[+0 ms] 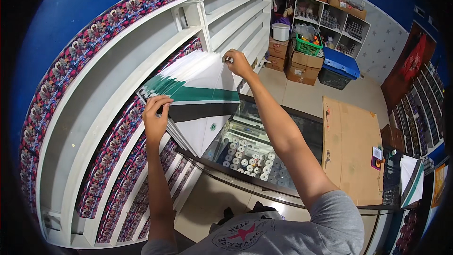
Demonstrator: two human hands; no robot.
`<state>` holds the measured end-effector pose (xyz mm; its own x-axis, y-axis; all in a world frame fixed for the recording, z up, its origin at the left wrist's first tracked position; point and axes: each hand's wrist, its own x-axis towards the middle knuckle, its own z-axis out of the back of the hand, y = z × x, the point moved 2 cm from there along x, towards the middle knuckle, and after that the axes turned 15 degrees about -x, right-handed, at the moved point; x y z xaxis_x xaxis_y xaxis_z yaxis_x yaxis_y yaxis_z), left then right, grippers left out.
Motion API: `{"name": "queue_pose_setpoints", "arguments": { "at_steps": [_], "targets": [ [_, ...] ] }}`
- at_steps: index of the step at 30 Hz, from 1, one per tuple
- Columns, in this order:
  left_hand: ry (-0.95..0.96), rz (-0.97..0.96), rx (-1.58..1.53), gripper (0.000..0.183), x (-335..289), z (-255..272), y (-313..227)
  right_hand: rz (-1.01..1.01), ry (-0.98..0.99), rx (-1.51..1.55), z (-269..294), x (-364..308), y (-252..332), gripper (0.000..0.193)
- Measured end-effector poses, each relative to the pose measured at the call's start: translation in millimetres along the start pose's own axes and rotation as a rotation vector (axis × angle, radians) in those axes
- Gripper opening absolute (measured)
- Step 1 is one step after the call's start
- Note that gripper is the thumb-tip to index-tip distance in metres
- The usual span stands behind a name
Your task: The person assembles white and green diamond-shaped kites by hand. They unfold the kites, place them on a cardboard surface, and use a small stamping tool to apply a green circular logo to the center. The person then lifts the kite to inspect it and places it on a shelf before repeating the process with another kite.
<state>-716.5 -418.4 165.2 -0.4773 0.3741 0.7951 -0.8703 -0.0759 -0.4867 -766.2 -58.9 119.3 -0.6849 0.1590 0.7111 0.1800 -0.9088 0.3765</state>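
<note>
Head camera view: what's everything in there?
Sheet stack: one, white-green-black, centre-left
Other sheet: one, same colours, far right
Shelving: one, white, left
Patterned boxes: many, pink-black, left
Glass case: one, dark, centre
Rolls: many, white, inside case
Cardboard panel: one, brown, right
Cartons: several, brown, back
Cubby shelf: one, white, back
Basket: one, green, back
Tub: one, white, back
Bin: one, black-blue, back
Shirt: one, grey, bottom
Left grip: one, bare, stack's left edge
Right grip: one, bare, stack's upper right
</note>
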Motion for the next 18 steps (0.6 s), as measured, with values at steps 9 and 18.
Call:
{"name": "queue_pose_setpoints", "arguments": {
  "at_steps": [9, 18],
  "targets": [
    [0.032, -0.039, 0.055, 0.009, 4, -5, 1, 0.014, -0.018, -0.034, 1, 3, -4, 0.017],
    [0.058, -0.015, 0.247, 0.012, -4, -5, 6, -0.023, -0.011, -0.103, 7, -14, -3, 0.020]
  ]
}}
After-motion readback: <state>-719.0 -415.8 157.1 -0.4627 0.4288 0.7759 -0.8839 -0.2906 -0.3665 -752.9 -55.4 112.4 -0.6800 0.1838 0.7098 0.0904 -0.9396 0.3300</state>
